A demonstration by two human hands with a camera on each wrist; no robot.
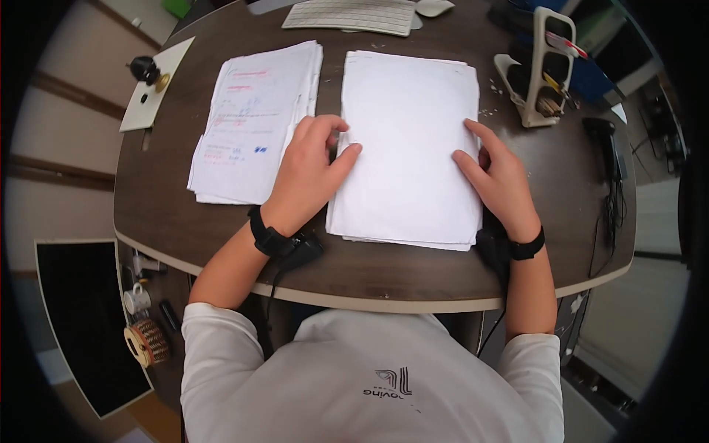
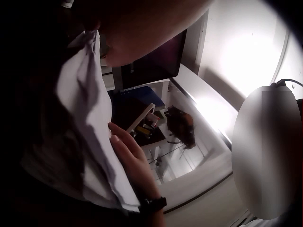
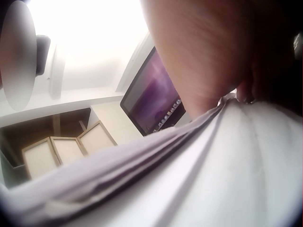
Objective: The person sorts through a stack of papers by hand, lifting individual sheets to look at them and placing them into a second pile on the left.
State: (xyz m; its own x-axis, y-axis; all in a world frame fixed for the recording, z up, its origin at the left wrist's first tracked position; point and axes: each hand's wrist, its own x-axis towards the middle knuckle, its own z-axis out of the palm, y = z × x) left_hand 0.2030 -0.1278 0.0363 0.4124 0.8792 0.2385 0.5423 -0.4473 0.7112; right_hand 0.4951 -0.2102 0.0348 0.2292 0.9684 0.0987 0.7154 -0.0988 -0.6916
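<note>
A stack of white paper (image 1: 410,148) is between the two hands at the middle of the desk, its top sheet almost blank. At its left edge, the left hand (image 1: 314,159) holds it, thumb over the top sheet and fingers bent at the side. The right hand (image 1: 502,173) grips the opposite edge, its thumb also on the top sheet. Layered sheet edges of the stack (image 3: 142,175) show in the right wrist view, close under the palm. In the left wrist view the right hand (image 2: 135,161) touches the far side of the paper (image 2: 90,113).
Left of the stack lies a pile of printed pages (image 1: 251,118) with red and blue marks. A keyboard (image 1: 351,15) and mouse (image 1: 434,7) are at the back. A pen holder (image 1: 546,66) stands at the right, near a black corded device (image 1: 605,148). The desk's front edge (image 1: 384,301) borders the person.
</note>
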